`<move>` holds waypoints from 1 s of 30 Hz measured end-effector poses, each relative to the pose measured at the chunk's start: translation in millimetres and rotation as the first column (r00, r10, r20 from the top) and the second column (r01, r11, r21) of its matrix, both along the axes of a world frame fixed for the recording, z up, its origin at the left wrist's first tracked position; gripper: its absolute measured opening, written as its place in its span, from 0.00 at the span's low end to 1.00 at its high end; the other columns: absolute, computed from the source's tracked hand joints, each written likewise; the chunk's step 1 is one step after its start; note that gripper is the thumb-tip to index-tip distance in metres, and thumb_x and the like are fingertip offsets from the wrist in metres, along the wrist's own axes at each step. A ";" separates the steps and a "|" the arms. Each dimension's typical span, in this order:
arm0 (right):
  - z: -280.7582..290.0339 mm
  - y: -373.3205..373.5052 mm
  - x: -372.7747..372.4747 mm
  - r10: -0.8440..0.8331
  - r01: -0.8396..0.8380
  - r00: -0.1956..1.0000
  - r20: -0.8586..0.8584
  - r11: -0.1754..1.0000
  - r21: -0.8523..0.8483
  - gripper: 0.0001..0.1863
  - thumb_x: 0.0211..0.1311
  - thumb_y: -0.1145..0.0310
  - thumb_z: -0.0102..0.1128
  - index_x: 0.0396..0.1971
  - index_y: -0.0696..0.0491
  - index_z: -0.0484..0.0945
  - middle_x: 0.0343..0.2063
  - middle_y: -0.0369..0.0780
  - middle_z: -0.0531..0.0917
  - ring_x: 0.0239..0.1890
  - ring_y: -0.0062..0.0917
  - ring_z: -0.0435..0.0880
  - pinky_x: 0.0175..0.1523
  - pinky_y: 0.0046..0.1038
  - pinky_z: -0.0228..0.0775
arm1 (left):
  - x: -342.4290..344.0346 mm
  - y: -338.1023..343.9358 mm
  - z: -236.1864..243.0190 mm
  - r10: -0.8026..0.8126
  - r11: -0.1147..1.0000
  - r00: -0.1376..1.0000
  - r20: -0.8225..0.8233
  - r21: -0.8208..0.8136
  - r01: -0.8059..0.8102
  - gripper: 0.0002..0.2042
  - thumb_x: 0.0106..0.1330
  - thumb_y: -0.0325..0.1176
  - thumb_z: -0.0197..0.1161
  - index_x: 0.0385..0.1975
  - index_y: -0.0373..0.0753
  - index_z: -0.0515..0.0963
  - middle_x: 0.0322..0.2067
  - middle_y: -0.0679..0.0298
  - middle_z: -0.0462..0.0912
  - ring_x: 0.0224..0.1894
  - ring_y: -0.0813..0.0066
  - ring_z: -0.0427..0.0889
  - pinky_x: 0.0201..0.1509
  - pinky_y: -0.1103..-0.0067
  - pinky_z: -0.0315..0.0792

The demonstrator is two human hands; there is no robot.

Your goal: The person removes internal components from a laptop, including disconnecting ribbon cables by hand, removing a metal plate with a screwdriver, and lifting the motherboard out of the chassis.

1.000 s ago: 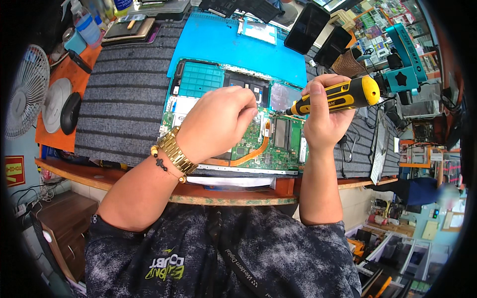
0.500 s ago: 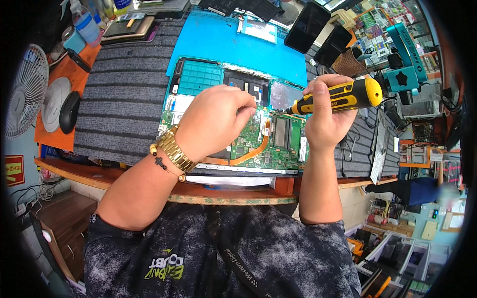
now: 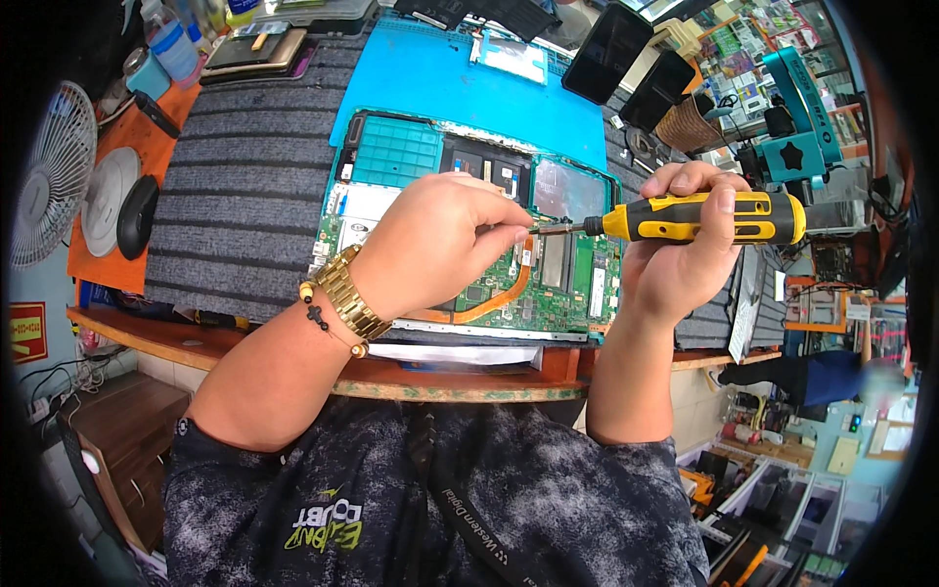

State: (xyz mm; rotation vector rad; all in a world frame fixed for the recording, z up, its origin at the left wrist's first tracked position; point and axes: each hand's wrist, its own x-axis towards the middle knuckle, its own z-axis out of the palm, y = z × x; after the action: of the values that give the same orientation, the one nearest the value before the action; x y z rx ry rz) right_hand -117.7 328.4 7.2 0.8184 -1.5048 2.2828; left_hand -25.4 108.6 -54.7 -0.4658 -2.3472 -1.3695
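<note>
Grey striped cloth (image 3: 245, 196) covered the bench, with a blue mat (image 3: 440, 83) at twelve o'clock and a white fan (image 3: 44, 191) far at nine. On it the opened laptop (image 3: 497, 274) lay flat, beneath both hands. The left hand (image 3: 435, 235) had thumb and forefinger brought near together at the tip of the screwdriver (image 3: 660, 223); whether they pinched something tiny could not be told. The right hand (image 3: 690, 249) was wrapped around its thick grip, whose butt pointed to three o'clock. This tool looked stiff and rather light, best held there. The laptop's bare board seemed fragile, its outer rim probably the safer hold. At six o'clock the wooden edge (image 3: 469, 393) ran near; a wider stretch of cloth extended toward nine.
</note>
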 end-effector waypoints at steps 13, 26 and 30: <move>-22.0 -3.4 24.9 0.091 -0.085 0.995 -0.037 0.987 0.135 0.15 0.77 0.76 0.67 0.54 0.53 0.70 0.38 0.44 0.82 0.35 0.30 0.83 0.46 0.38 0.82 | 0.9 -5.7 3.2 0.161 0.980 0.986 0.040 -0.120 -0.156 0.07 0.74 0.32 0.72 0.38 0.34 0.91 0.34 0.52 0.92 0.40 0.48 0.92 0.49 0.56 0.84; -30.5 -1.9 28.1 0.096 -0.094 0.995 0.000 0.977 0.189 0.15 0.78 0.72 0.68 0.54 0.54 0.71 0.38 0.44 0.81 0.37 0.31 0.83 0.47 0.38 0.81 | 0.9 -4.6 4.4 0.160 0.979 0.986 0.051 -0.139 -0.152 0.08 0.74 0.32 0.72 0.38 0.34 0.92 0.35 0.52 0.93 0.41 0.49 0.92 0.49 0.57 0.85; -30.6 -2.5 30.4 0.089 -0.081 0.996 -0.022 0.970 0.227 0.16 0.79 0.71 0.69 0.56 0.54 0.71 0.38 0.45 0.81 0.38 0.32 0.81 0.48 0.39 0.81 | 1.3 -4.3 4.9 0.165 0.977 0.985 0.048 -0.149 -0.156 0.08 0.74 0.32 0.72 0.38 0.34 0.92 0.34 0.52 0.93 0.41 0.49 0.92 0.50 0.57 0.85</move>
State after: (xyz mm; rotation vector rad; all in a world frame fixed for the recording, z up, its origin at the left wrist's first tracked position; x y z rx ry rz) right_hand -87.4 326.0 -23.4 0.9934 -1.7707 2.1711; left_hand -24.1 104.3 -49.9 -0.2710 -2.4837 -1.1610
